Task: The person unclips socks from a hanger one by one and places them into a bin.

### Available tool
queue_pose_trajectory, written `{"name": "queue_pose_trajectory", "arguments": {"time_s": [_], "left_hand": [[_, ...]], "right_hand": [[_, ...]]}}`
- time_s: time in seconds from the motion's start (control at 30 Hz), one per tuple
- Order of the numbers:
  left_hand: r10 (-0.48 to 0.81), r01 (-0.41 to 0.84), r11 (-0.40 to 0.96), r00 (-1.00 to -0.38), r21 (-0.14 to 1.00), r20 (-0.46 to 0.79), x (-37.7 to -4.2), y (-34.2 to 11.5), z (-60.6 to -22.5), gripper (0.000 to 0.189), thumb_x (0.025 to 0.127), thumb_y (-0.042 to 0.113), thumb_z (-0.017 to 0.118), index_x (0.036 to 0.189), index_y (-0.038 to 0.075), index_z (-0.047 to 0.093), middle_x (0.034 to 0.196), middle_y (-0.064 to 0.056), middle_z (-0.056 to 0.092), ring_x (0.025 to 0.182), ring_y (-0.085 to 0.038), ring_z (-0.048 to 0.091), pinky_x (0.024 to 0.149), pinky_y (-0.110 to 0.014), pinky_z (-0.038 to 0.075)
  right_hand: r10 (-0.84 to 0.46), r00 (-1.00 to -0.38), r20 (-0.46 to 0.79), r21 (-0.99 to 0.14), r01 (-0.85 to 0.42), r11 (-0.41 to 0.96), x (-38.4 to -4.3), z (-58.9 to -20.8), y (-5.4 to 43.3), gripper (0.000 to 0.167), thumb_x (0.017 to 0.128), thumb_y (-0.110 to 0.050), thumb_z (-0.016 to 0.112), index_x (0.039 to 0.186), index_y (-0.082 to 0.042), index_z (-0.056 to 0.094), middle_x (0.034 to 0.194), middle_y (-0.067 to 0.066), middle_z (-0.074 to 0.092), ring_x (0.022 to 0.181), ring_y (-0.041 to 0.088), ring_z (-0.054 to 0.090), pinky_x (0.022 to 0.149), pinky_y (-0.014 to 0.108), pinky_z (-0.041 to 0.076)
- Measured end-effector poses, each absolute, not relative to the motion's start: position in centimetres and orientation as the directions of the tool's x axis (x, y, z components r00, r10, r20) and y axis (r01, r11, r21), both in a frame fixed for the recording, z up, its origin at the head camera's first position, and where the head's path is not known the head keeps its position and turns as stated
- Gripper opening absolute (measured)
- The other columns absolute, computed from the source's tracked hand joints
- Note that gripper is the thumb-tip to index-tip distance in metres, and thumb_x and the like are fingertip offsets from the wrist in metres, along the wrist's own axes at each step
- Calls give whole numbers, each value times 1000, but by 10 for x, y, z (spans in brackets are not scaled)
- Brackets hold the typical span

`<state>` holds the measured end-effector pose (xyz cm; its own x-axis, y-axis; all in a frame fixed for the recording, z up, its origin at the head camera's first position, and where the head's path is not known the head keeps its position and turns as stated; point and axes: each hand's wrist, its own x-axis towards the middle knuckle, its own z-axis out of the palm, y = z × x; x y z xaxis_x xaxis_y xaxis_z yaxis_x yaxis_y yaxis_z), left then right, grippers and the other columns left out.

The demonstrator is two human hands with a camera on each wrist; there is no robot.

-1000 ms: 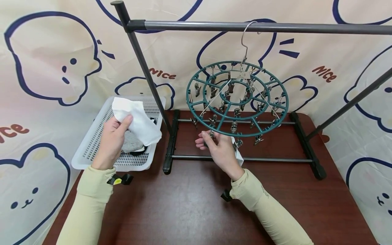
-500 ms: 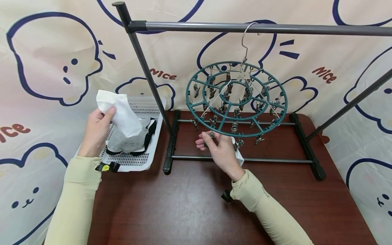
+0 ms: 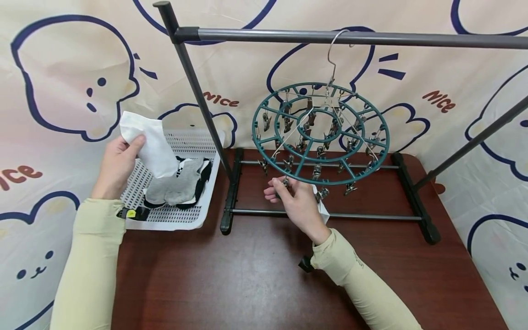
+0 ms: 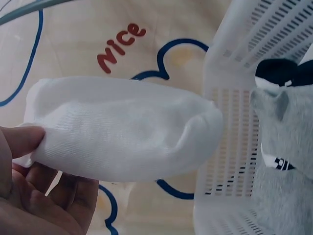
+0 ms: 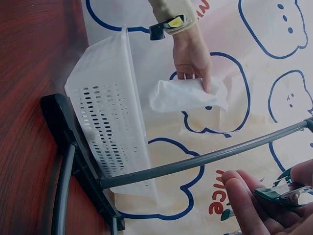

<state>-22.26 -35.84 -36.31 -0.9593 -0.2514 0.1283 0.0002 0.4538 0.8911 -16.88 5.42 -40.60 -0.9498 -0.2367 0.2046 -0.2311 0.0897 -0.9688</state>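
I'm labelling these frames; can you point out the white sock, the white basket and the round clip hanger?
white sock (image 3: 154, 146), head view, middle of its fabric.
white basket (image 3: 165, 219), head view, perforated floor near the front rim.
round clip hanger (image 3: 327, 181), head view, front of the outer green ring.

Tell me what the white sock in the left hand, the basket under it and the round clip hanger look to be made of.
White sock: soft knit fabric, matte; a fine ribbed weave shows in the left wrist view. Basket: white moulded plastic, likely, with a slightly glossy rim and regular slotted holes. Round clip hanger: teal frame looks like plastic, while its hook and clips look like bare metal, grey and shiny.
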Motion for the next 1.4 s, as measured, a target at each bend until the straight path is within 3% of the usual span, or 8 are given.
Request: {"name": "queue_pose_trajectory", "arguments": {"time_s": [0.33,0.53,0.67,0.93,1.1,1.2,1.27,1.4], "left_hand": [[-298,-54,467,-949,883,99,-230,-375,-367,59,108,45,49,152,7,50,138,3,58,113,-2,54,92,-24,43],[-347,-92,392,-936,915,55,-240,-385,-366,59,107,44,51,154,9,49,146,0,56,121,-7,55,110,-34,43],[-360,-113,418,-932,901,50,-243,-390,-366,59,107,46,50,155,12,49,155,-6,52,127,-10,54,118,-44,41],[-348,-152,461,-937,874,21,-248,-400,-372,62,107,49,48,156,12,46,159,-10,48,132,-16,52,118,-48,40],[-252,-141,530,-968,836,-3,-252,-408,-373,65,108,50,42,159,9,39,154,-14,47,127,-17,50,118,-53,36],[-154,-107,579,-988,808,-21,-257,-412,-373,67,108,52,39,159,8,37,142,-12,51,117,-15,53,106,-49,46],[-96,-88,599,-995,796,-38,-261,-412,-374,67,108,53,40,157,7,38,129,-5,56,106,-11,57,93,-42,53],[13,-39,663,-998,748,-63,-272,-407,-378,64,107,51,46,151,5,44,102,6,60,83,-7,61,68,-31,56]], "right_hand": [[-238,-949,207,-969,-232,81,-169,-405,55,29,108,-23,57,114,2,68,101,21,76,89,29,77,79,34,63],[-242,-949,202,-971,-227,79,-171,-406,54,30,108,-22,56,116,5,67,102,22,76,90,30,77,79,34,63],[-240,-950,199,-972,-222,75,-171,-406,53,29,108,-21,57,115,5,66,102,22,76,89,29,77,78,34,63],[-237,-952,195,-972,-220,83,-172,-407,53,26,108,-20,57,114,3,67,101,19,76,88,25,77,79,34,63],[-242,-951,192,-972,-218,87,-172,-408,53,26,108,-20,56,114,3,67,101,19,76,89,25,77,79,33,63],[-242,-951,194,-972,-219,82,-172,-408,53,28,108,-20,57,116,5,66,102,20,76,90,25,77,79,34,63],[-241,-951,192,-973,-217,79,-171,-408,54,28,108,-20,57,116,5,66,102,20,76,90,26,77,79,34,63],[-243,-952,185,-974,-211,85,-171,-409,54,28,108,-21,56,115,4,67,102,19,76,89,25,77,79,34,63]]}}
